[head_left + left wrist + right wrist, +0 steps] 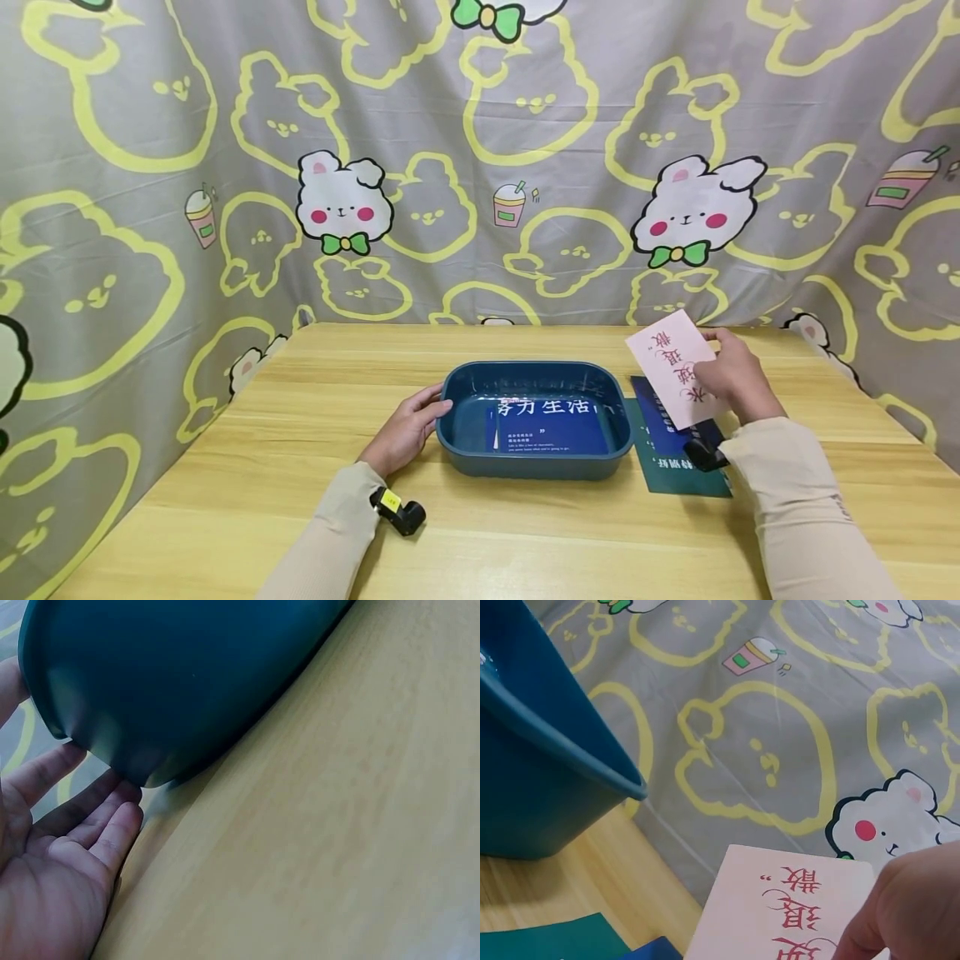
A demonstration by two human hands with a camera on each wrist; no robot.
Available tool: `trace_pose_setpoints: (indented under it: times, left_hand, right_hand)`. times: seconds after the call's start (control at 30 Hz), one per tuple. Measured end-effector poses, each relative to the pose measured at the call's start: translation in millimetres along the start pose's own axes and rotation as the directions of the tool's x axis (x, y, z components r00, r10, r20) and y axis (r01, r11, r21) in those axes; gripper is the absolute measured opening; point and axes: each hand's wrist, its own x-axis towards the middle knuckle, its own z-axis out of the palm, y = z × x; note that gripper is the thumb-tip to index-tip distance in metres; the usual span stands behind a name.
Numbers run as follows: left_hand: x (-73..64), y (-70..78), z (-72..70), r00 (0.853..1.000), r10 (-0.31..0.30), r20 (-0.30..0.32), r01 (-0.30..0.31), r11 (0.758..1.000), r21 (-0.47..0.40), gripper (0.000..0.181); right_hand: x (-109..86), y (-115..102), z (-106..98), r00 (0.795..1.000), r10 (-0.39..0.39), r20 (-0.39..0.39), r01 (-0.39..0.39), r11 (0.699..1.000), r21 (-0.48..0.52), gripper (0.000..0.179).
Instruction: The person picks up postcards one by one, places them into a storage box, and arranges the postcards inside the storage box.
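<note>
My right hand (733,377) pinches a pale pink card (670,367) with red Chinese characters, thumb across its face. Under the raised card, a dark blue card (647,393) overlaps a green card (660,475) on the table. A dark teal oval basin (525,468) stands in the middle, and a blue card with white lettering (558,432) lies inside. At the basin's left end is my left hand (405,429), thumb at the rim. In the left wrist view its fingers (112,832) extend fairly straight, tips against the outer wall.
The light wooden table (247,492) ends at the back against a grey curtain (442,283) with yellow bear outlines and white rabbits. This curtain also hangs along the left and right sides. Each wrist wears a small black camera (401,512).
</note>
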Motion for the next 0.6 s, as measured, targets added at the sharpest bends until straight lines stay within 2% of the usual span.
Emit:
trace_pose_setpoints:
  times: [0.23,0.6]
  left_hand:
    - [-0.6,0.6,0.9,1.000,-0.001,-0.014,0.001,1.000,-0.003,0.054]
    - [0.3,0.8,0.7,1.000,0.005,-0.003,-0.005,1.000,-0.003,0.054]
  right_hand:
    - [-2.9,-8.3,3.4,0.996,-0.031,-0.081,0.031,1.000,0.000,0.067]
    - [-6.7,-15.3,6.3,0.991,-0.073,-0.108,0.075,0.997,0.015,0.070]
